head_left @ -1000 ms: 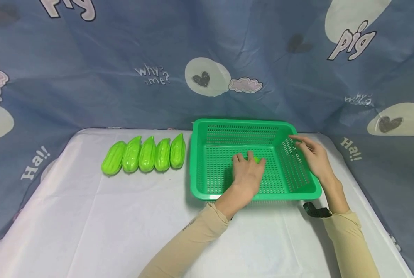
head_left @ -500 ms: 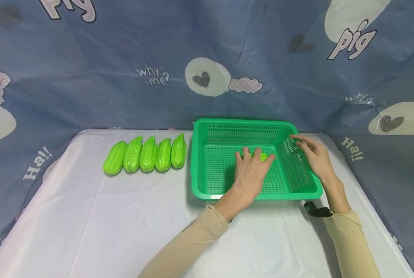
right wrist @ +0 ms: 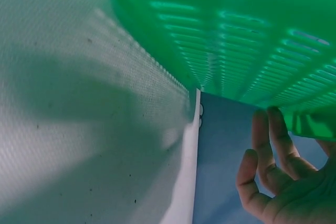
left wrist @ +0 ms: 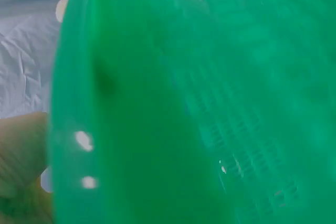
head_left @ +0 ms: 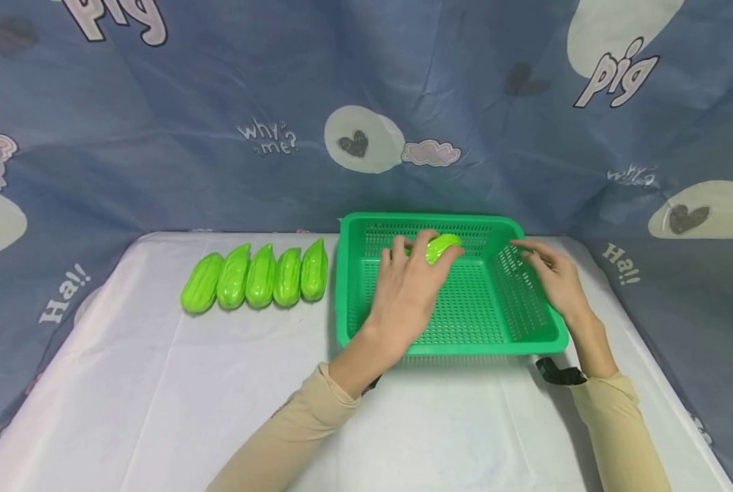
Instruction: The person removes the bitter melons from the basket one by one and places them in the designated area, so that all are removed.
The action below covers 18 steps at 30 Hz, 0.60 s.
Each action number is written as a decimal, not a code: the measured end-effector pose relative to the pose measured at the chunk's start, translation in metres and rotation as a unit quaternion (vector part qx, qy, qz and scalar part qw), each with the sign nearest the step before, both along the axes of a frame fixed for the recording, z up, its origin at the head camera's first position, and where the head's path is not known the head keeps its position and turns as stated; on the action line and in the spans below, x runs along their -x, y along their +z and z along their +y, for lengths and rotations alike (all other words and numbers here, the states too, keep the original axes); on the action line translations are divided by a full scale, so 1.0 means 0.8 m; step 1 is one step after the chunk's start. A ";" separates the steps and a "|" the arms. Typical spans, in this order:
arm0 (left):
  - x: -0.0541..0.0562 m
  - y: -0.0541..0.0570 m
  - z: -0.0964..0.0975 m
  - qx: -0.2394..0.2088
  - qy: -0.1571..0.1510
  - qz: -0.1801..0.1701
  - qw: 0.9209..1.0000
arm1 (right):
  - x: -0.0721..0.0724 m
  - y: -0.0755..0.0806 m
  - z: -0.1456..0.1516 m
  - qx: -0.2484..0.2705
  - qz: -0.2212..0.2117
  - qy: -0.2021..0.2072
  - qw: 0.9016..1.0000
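Note:
My left hand (head_left: pixel 403 287) holds a shiny bright green bitter melon (head_left: pixel 441 247) over the green plastic basket (head_left: pixel 452 350), thumb on one side and fingers on the other. The hand partly covers the melon. In the left wrist view the basket wall (left wrist: pixel 142 129) fills most of the picture, with part of the hand at lower left. My right hand (head_left: pixel 553 277) is at the basket's right rim. In the right wrist view its relaxed, spread fingers (right wrist: pixel 281 135) are outside the basket, two fingertips right at the slotted wall.
Several more bitter melons (head_left: pixel 260 275) lie side by side in a row left of the basket. White cloth (head_left: pixel 243 396) covers the table. A blue printed fabric backdrop (head_left: pixel 218 184) rises behind it. A dark device (head_left: pixel 559 373) is worn on the right wrist.
My left hand has risen from the basket floor and shifted left and back, bringing the bitter melon up with it. The right hand and the basket stay put.

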<state>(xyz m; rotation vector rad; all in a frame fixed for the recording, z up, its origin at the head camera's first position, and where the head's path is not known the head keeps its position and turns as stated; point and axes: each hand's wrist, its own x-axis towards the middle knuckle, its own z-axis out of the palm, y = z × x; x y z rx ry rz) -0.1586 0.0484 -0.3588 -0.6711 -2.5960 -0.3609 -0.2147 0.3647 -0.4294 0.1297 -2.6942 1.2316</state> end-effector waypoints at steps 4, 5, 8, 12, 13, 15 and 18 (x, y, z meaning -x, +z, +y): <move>0.000 0.004 -0.025 -0.022 0.002 0.017 1.000 | 0.000 0.001 0.000 -0.002 0.001 0.001 1.000; 0.000 0.004 -0.031 -0.028 0.004 0.022 0.999 | 0.000 0.001 0.000 -0.002 0.001 0.000 1.000; -0.001 0.005 -0.048 -0.046 0.011 0.037 0.998 | -0.001 0.001 0.000 -0.001 -0.001 0.001 1.000; -0.004 0.010 -0.071 -0.059 0.029 0.050 0.997 | -0.001 0.000 0.001 -0.004 0.003 0.008 1.000; -0.005 0.012 -0.077 -0.060 0.033 0.052 0.996 | -0.001 0.000 0.001 -0.005 0.007 0.009 1.000; -0.006 0.015 -0.091 -0.062 0.042 0.054 0.996 | -0.001 -0.001 0.001 -0.005 0.009 0.010 1.000; -0.006 0.019 -0.112 -0.068 0.056 0.055 0.995 | 0.000 -0.001 -0.001 -0.002 0.007 0.008 1.000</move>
